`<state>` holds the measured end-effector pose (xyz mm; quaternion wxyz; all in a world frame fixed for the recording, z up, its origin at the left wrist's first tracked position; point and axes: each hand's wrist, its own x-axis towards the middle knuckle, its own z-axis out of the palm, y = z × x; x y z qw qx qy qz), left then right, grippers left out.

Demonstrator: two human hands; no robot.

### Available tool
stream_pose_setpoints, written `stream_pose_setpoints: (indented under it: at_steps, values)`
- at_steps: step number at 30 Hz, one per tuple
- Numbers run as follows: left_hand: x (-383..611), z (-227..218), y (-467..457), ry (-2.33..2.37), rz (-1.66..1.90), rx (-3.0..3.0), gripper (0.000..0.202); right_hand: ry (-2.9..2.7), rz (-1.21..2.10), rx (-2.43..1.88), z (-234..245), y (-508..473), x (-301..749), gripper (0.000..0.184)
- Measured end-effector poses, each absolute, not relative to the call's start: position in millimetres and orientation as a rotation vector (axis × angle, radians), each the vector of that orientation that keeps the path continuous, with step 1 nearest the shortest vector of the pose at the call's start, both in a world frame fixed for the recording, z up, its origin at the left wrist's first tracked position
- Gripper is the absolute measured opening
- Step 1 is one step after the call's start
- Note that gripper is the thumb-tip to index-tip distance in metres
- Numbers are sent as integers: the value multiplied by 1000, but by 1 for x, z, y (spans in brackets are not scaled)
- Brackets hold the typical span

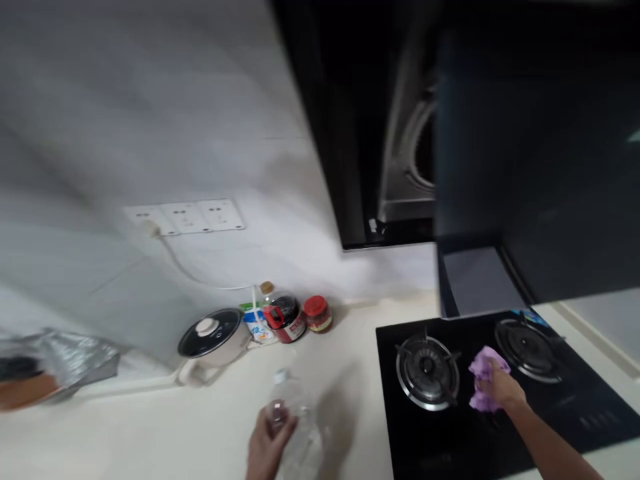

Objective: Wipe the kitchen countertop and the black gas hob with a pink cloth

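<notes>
My left hand (269,443) is closed around a clear plastic bottle (303,437) with a pale cap, over the white counter. A small reddish round patch shows at the fingertips; whether it is a finger seen through the plastic I cannot tell. On the black glass gas stove, my right hand (501,387) grips a crumpled purple cloth (483,365). The cloth presses against the glass between the left burner (427,371) and the right burner (527,348). Fingers of the right hand are partly hidden in its folds.
A lidded electric pot (217,353) stands by the wall, its cord running to the sockets (187,217). Beside it are a blue-white packet (259,328), a dark jar (293,325) and a red-lidded jar (318,315). A black range hood (525,167) overhangs the stove.
</notes>
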<state>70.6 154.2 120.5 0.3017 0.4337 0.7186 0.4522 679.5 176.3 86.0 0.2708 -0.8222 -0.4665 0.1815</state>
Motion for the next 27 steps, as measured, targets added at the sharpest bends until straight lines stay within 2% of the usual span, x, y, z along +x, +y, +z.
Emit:
stream_pose_setpoints:
  at_steps: [3, 7, 13, 18, 24, 27]
  values:
    - [180, 146, 160, 1562, 902, 1372, 51, -1410, 669, -2328, 65, 183, 707, 26]
    - [313, 162, 177, 1229, 571, 1404, 46, -1396, 756, -2260, 48, 187, 741, 35]
    - [460, 150, 200, 1190, 173, 1280, 43, -1343, 912, -2184, 30, 186, 771, 14]
    - [497, 138, 198, 1332, 96, 1319, 36, -1387, 998, -2134, 19, 192, 777, 14]
    - [486, 163, 188, 1362, 338, 1654, 35, -1491, 1064, -2098, 17, 191, 786, 22]
    - [492, 167, 190, 1380, 281, 1712, 39, -1549, 1074, -2108, 19, 192, 788, 27]
